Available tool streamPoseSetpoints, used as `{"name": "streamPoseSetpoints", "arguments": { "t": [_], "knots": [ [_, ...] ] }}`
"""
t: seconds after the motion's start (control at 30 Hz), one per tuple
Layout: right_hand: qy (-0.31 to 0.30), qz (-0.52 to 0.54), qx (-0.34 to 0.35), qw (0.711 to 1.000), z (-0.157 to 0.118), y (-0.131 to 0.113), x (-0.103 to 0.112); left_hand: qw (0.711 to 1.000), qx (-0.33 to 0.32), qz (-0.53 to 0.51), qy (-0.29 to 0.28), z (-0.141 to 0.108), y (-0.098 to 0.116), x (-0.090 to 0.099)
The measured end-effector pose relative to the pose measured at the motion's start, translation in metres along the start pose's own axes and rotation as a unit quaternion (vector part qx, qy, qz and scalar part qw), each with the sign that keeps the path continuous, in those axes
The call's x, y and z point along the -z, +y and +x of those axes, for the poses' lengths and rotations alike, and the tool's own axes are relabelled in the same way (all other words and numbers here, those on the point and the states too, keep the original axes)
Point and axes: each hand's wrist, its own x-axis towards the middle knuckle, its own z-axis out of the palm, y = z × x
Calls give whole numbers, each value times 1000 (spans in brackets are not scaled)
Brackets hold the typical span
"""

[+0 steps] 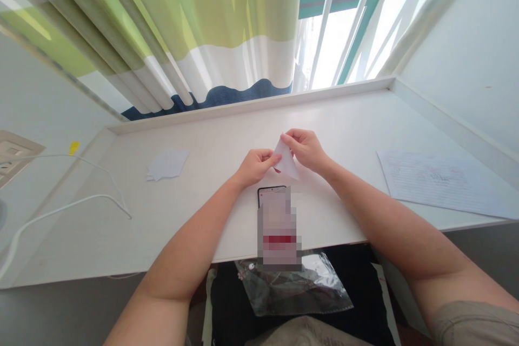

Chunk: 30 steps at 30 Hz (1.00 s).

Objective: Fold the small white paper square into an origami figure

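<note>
A small white piece of paper point(287, 162), roughly triangular in outline, is held up above the white desk point(203, 211). My left hand point(256, 166) pinches its left edge between thumb and fingers. At the paper's top corner, my right hand point(305, 147) is closed on it with thumb and fingertips. Just below the hands, a phone point(272, 190) lies at the desk's front edge, its screen mostly blurred out. Some of my fingers are hidden behind the paper.
Small white paper pieces point(168, 164) lie at the left. Written sheets point(436, 181) rest at the right. A white cable point(77, 203) crosses the left side. A clear plastic bag point(298, 292) lies over my lap. A raised rim point(259, 105) borders the desk's back.
</note>
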Motion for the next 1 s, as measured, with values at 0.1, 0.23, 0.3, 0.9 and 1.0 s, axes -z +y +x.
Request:
{"name": "streamPoseSetpoints", "arguments": {
  "t": [0.1, 0.23, 0.3, 0.9, 1.0],
  "knots": [
    [-1, 25, -7, 1000, 1, -3, 2, 1000, 13, -23, -7, -1, 2, 0],
    [-8, 59, -45, 997, 3, -4, 4, 999, 20, -35, 10, 0, 1, -2],
    [-7, 56, -49, 997, 3, -3, 3, 999, 14, -29, 28, 0, 1, -3],
    [-48, -219, -77, 972, 4, 5, 3, 921, -86, 240, 295, 17, -20, 7],
    [-26, -338, -80, 937, 7, 7, 4, 913, -85, 332, 222, 14, -18, 10]
  ]
}}
